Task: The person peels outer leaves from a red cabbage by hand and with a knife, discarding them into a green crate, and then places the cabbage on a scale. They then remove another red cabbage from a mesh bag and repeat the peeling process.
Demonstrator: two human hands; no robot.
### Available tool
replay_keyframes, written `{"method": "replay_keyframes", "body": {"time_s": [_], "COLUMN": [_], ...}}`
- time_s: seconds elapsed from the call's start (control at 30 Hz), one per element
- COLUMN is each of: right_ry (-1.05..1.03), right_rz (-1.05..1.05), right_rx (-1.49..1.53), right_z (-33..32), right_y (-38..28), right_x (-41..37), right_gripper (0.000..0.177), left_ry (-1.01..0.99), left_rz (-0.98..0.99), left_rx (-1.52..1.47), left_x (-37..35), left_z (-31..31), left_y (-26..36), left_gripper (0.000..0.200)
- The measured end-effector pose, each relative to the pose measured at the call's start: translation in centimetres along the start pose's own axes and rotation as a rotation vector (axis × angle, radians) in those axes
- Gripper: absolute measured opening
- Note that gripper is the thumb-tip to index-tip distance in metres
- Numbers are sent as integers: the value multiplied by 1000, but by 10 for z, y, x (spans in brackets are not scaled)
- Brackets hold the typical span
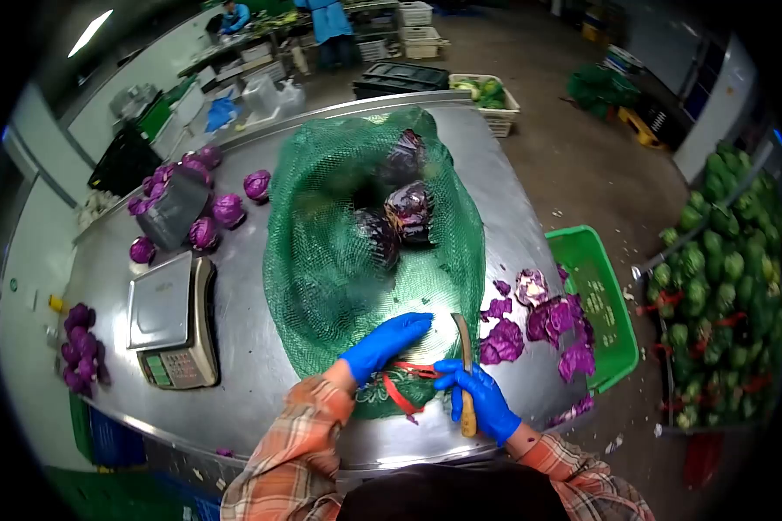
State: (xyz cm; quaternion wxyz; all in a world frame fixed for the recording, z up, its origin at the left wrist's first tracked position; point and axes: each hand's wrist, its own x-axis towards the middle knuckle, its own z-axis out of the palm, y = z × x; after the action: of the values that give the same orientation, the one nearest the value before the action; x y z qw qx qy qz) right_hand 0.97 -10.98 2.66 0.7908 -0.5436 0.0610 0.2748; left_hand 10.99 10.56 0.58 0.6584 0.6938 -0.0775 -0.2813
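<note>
On the steel table lies a large green mesh bag [295,286] with several red cabbages [408,211] inside and at its opening. My left hand [386,342], in a blue glove, rests on the bag's near part with its fingers stretched out, holding nothing. In my blue-gloved right hand [487,401] is a knife [468,417] with a wooden handle, its narrow curved blade pointing away from me. A red strap [400,396] lies on the mesh between my hands, close to the right fingers.
Left are a scale [167,321], a tipped grey container [175,208] and trimmed red cabbages [228,210]. Right are purple leaves [502,342], a green crate [615,321] and a heap of green vegetables in netting [721,260]. Behind, a person in blue [328,24] stands at another table.
</note>
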Motion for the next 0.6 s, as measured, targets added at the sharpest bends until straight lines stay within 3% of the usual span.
{"method": "replay_keyframes", "body": {"time_s": [0.03, 0.07, 0.1, 0.13, 0.17, 0.23, 0.3, 0.33, 0.37, 0.4, 0.43, 0.5, 0.6], "right_ry": [-30, -83, -93, -133, -173, -100, 0, -1, 7, -22, -22, 19, -66], "right_rz": [11, 81, 95, 78, 58, 99, 75, 7, -90, -109, -126, -157, -106], "right_rx": [-21, 1, -35, -48, -60, -111, -184, -210, -223, -186, -144, -175, 2], "right_z": [-11, -20, -22, -28, -33, -32, -32, -37, -30, -28, -23, -19, -9], "right_y": [-10, -19, -30, -32, -32, -40, -32, -22, -26, -26, -23, -8, 3], "right_x": [14, 27, 41, 60, 82, 128, 187, 219, 238, 253, 265, 284, 283], "right_gripper": [41, 34, 35, 35, 36, 35, 40, 47, 47, 47, 47, 49, 49], "left_ry": [150, 256, 362, 830, 935, 1185, 908, 883, 923, 831, 1113, 1077, 1218], "left_rz": [-12, -81, -145, 121, 337, 434, -36, 28, 63, -69, 326, 321, 169], "left_rx": [129, 72, 15, -188, -145, 386, 486, 642, 479, 117, 108, 65, 21], "left_x": [22, 36, 35, 31, 29, 32, 32, 46, 67, 78, 92, 101, 97], "left_z": [-4, -27, -40, -30, -40, -62, -68, -90, -109, -122, -120, -132, -109], "left_y": [-35, -58, -46, -42, -25, 3, 62, 44, 25, 23, 19, 17, 24], "left_gripper": [43, 38, 34, 28, 31, 38, 43, 50, 57, 59, 62, 64, 70]}}
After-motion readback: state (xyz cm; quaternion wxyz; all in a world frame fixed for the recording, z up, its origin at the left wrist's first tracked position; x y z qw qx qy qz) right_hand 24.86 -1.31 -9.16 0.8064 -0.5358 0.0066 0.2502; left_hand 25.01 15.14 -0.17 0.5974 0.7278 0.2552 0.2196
